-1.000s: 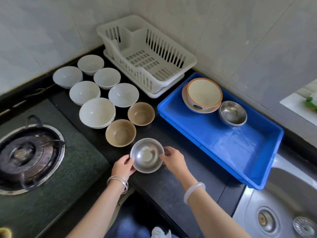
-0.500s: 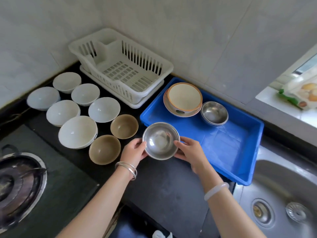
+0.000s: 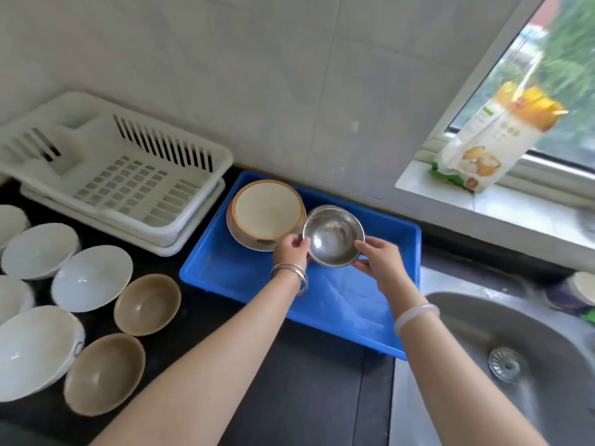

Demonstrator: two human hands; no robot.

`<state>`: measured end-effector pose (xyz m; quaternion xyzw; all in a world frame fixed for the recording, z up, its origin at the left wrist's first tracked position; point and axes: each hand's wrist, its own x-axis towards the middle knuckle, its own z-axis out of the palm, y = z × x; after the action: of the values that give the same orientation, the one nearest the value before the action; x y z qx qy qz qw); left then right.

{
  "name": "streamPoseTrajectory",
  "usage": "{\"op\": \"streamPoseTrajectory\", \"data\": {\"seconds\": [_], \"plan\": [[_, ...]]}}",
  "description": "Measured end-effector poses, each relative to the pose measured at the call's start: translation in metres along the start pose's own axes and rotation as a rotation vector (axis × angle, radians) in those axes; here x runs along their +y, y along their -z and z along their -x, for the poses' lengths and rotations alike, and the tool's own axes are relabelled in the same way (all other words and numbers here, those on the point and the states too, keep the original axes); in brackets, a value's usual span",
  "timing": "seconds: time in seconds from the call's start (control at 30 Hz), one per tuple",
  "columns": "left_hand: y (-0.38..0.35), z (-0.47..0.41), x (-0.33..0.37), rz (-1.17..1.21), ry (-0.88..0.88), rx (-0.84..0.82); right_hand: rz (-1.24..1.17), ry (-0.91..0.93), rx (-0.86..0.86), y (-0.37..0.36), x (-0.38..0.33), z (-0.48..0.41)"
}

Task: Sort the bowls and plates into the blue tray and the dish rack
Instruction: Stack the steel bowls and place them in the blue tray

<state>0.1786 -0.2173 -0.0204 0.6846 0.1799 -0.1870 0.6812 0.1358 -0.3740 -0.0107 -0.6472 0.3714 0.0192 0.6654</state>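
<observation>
A steel bowl (image 3: 333,235) is held by its rim between my left hand (image 3: 291,249) and my right hand (image 3: 378,257), over the far part of the blue tray (image 3: 231,275). It covers the spot where another steel bowl sat, which is hidden now. A cream bowl with an orange rim (image 3: 267,209) rests on a plate at the tray's far left corner. The white dish rack (image 3: 128,175) stands empty to the left. Several white bowls (image 3: 91,276) and two brown bowls (image 3: 146,304) sit on the dark counter at left.
A steel sink (image 3: 531,365) with a drain lies to the right of the tray. A food packet (image 3: 495,136) leans on the window sill at upper right. The tiled wall runs right behind the tray and rack.
Both hands carried the steel bowl from the counter's front edge up and to the right, over the blue tray. The view has swung right, off the stove.
</observation>
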Motion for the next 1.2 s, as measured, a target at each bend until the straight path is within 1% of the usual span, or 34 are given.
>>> {"op": "streamPoseTrajectory", "data": {"seconds": [0.07,0.17,0.27,0.43,0.63,0.7,0.77,0.83,0.93,1.0,1.1,1.2], "plan": [[-0.027,-0.016,0.004,-0.095,-0.015,0.011,0.004,0.002,0.052,0.011,-0.003,-0.025],[-0.041,-0.026,0.007,-0.176,-0.038,0.054,0.013,-0.006,0.086,0.012,-0.005,-0.046],[-0.054,-0.033,0.007,-0.196,-0.054,0.069,0.037,-0.016,0.11,0.012,-0.008,-0.063],[-0.062,-0.036,-0.003,-0.269,-0.102,0.138,0.083,-0.031,0.147,0.009,-0.003,-0.079],[-0.067,-0.038,-0.012,-0.282,-0.08,0.226,0.158,0.019,0.183,-0.001,0.004,-0.085],[-0.067,-0.039,-0.015,-0.283,-0.055,0.235,0.242,0.056,0.193,-0.002,0.007,-0.084],[-0.067,-0.038,-0.019,-0.273,-0.05,0.226,0.309,0.104,0.22,-0.003,0.009,-0.083],[-0.068,-0.036,-0.023,-0.239,-0.043,0.205,0.29,0.126,0.233,-0.005,0.012,-0.081],[-0.067,-0.033,-0.027,-0.233,-0.003,0.185,0.151,0.079,0.186,-0.01,0.016,-0.08],[-0.066,-0.032,-0.027,-0.218,0.014,0.175,0.104,0.071,0.16,-0.01,0.016,-0.078],[-0.061,-0.032,-0.027,-0.2,0.01,0.128,0.109,0.081,0.137,-0.006,0.014,-0.075],[-0.051,-0.031,-0.024,-0.228,0.004,0.039,0.15,0.064,0.125,-0.004,0.012,-0.067]]}}
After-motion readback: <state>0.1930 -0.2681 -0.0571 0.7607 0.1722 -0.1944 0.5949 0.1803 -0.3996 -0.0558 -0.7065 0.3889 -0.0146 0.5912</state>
